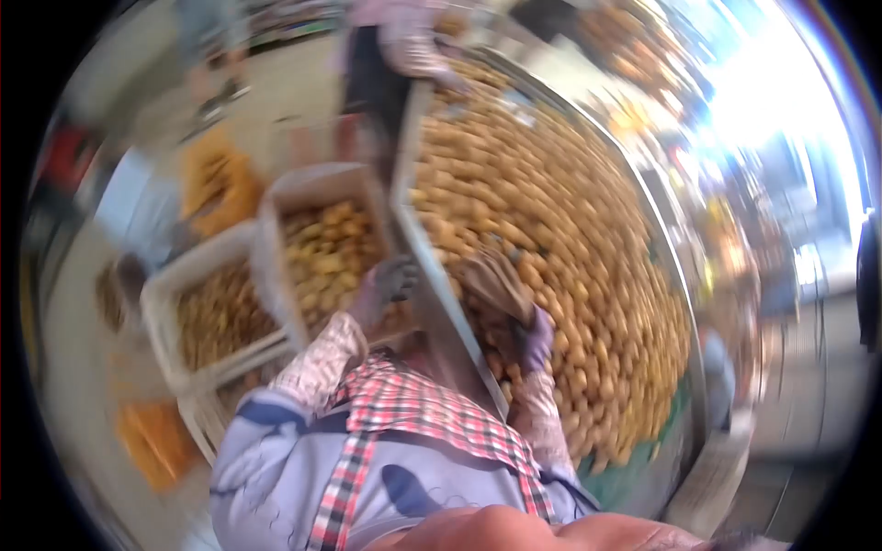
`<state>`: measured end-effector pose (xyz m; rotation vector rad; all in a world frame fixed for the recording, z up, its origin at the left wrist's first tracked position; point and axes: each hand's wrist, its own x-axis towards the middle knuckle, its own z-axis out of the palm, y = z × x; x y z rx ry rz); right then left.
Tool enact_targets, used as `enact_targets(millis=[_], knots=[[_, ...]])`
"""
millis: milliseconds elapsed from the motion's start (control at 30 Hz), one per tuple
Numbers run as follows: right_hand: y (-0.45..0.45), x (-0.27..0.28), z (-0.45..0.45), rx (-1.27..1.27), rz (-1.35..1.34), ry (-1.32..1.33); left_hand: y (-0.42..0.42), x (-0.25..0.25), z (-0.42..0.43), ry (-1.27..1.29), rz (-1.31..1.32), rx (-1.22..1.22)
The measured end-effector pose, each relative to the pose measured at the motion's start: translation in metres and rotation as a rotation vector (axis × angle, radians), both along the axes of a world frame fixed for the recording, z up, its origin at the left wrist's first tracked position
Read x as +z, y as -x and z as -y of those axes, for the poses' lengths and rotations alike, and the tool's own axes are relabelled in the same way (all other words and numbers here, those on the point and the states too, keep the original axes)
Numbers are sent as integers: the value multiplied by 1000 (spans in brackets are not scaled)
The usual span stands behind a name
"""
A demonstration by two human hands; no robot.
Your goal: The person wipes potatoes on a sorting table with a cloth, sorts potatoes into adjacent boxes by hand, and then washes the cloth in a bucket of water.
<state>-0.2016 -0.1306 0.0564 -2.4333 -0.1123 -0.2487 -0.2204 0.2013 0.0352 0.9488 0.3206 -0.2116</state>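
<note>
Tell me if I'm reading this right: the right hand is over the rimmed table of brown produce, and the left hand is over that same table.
Not quite: the left hand is outside the table's rim, by the lined crate, as the head view shows. The right hand is over the brown produce, as you said.

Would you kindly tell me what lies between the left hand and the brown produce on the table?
In the head view, a metal rim lies between the left hand and the brown produce.
</note>
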Motion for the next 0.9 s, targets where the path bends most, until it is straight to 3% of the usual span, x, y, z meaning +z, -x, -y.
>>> enact_targets(millis=[33, 100, 133, 200, 267, 333, 400, 433, 533, 567, 600, 667, 700, 733, 800, 867, 900], knots=[[1, 3, 1, -8, 0, 28, -11, -28, 14, -11, 97, -52], [8, 1, 11, -114, -167, -156, -17, -12, 53, -291, 369, -57], [14, 39, -8, -130, -204, -306, -28, -15, 61, -152, 225, -159], [20, 99, -32, -223, -317, -694, -35, 39, 77, -931, 676, -213], [22, 137, -27, -217, -271, -886, -48, 60, 110, -1104, 860, -279], [20, 136, -24, -188, -54, -597, -58, 60, 128, -1085, 910, -382], [18, 130, 7, -159, 259, 64, -69, 58, 161, -1044, 962, -502], [24, 136, 14, -193, 284, 125, -74, 56, 171, -1017, 983, -569], [35, 104, 35, -301, 437, 453, -74, 54, 184, -1228, 1193, -343], [43, 88, 28, -376, 256, 448, -71, 46, 191, -1434, 1152, -387], [44, 30, 43, -366, 258, 564, -65, 11, 197, -1782, 1144, -607], [44, -82, 73, -348, 277, 796, -65, -40, 201, -1677, 1105, -1009], [28, -93, 78, -362, 87, 1101, -77, -80, 214, -1660, 1119, -956], [6, -83, 77, -315, -87, 1403, -102, -63, 231, -1727, 1103, -928], [-34, -52, 65, -376, -28, 775, -156, -39, 257, -1849, 1070, -936], [-103, -17, 73, -440, -66, 536, -211, -37, 277, -1814, 1216, -584], [-141, -45, 93, -443, -95, 613, -235, -50, 285, -1776, 1048, -746]])
